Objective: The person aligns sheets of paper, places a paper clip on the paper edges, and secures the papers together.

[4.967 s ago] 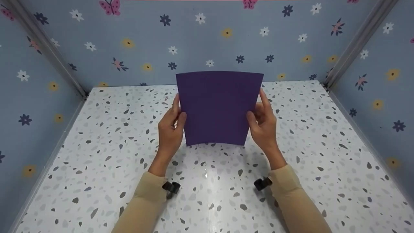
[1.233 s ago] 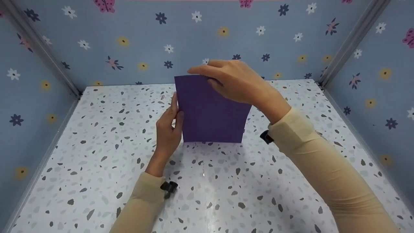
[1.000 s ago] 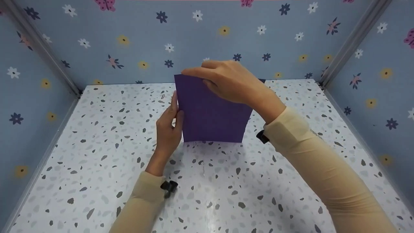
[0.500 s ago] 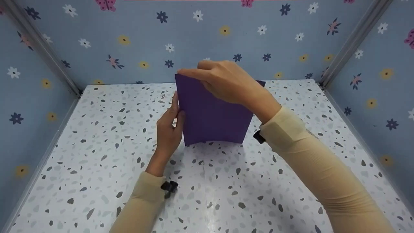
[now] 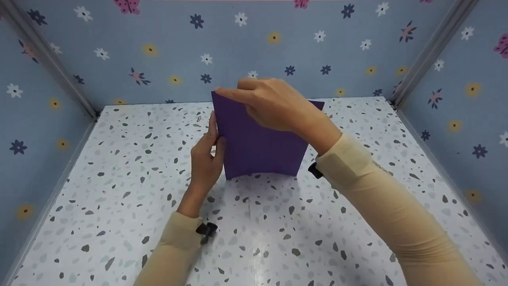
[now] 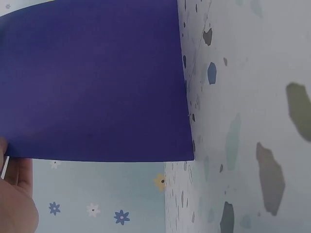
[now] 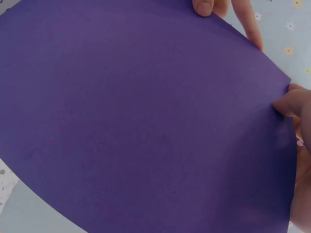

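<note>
A purple sheet of paper (image 5: 262,147) stands nearly upright in the head view, its bottom edge slightly bowed. My left hand (image 5: 206,161) holds its left edge, thumb on the front and fingers behind. My right hand (image 5: 278,105) is at the top edge, index finger stretched along it to the top left corner. In the right wrist view, the right thumb (image 7: 203,8) lies on the front of the sheet while other fingers reach past the edge. The left thumb (image 7: 286,103) presses the side edge there. Part of the top edge is hidden behind the right hand.
The white speckled tabletop (image 5: 131,206) lies beneath the sheet. A blue flowered panel (image 5: 178,39) rises behind it, with similar panels at left and right. A small pinkish loop (image 5: 199,118) lies on the table, left of the sheet. Black wrist cameras sit on both beige sleeves.
My right hand has left the right edge, come over the top and slid left along it to the corner. The left hand has kept its hold. The bottom edge has bowed again after lying straighter.
</note>
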A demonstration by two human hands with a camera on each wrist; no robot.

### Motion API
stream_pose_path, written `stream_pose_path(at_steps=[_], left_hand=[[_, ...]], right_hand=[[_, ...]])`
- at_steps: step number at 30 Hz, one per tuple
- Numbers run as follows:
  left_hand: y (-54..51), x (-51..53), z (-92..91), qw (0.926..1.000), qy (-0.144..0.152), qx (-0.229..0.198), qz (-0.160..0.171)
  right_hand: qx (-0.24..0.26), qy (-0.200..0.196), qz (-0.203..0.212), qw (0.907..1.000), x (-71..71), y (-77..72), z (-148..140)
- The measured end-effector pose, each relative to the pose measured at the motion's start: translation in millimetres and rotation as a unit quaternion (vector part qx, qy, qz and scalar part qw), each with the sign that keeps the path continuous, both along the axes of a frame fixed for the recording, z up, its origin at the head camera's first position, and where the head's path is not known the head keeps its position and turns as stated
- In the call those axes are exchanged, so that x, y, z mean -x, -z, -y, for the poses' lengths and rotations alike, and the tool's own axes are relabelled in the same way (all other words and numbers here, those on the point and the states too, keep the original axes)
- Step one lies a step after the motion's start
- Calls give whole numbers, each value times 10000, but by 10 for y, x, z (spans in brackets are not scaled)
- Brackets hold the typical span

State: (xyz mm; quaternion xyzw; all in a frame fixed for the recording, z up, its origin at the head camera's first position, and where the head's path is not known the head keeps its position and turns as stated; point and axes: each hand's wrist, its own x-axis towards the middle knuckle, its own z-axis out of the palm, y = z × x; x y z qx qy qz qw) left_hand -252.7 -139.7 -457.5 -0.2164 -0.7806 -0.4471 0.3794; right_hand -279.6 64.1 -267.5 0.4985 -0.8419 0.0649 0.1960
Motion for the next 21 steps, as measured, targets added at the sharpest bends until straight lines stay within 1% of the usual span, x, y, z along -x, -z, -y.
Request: stream_pose_path(at_steps=[8, 14, 21], left_hand=[[-30, -20, 2, 9998, -33, 140, 99], [-35, -25, 3, 9997, -92, 199, 46], [-43, -21, -2, 9997, -147, 199, 84]], right_hand=[[-154, 9, -5, 9999, -16, 4, 6], [-202, 17, -17, 9998, -43, 0, 14], [-240, 27, -51, 9997, -61, -8, 20]])
